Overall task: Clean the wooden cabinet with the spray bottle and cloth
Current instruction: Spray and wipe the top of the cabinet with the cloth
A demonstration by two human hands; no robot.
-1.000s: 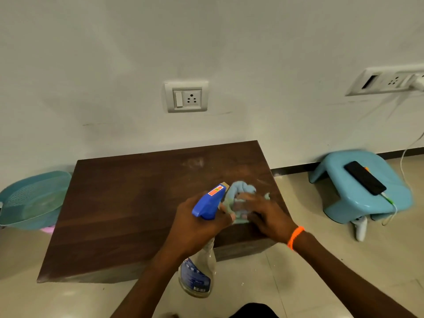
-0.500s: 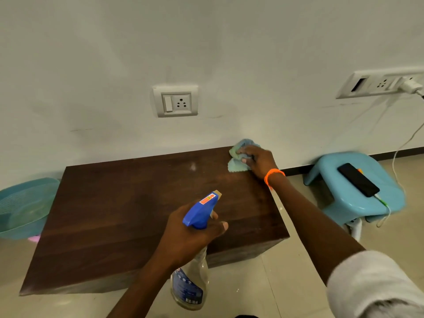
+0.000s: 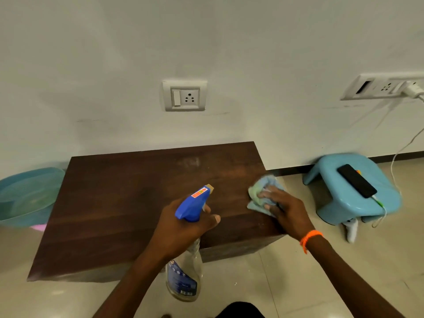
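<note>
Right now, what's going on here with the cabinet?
A person is cleaning the wooden cabinet top. The right hand presses a bunched blue-green cloth against the top near its right edge. The left hand holds the spray bottle by its blue trigger head, nozzle aimed over the top, the clear body hanging in front of the cabinet. A faint pale smudge shows near the back edge.
</note>
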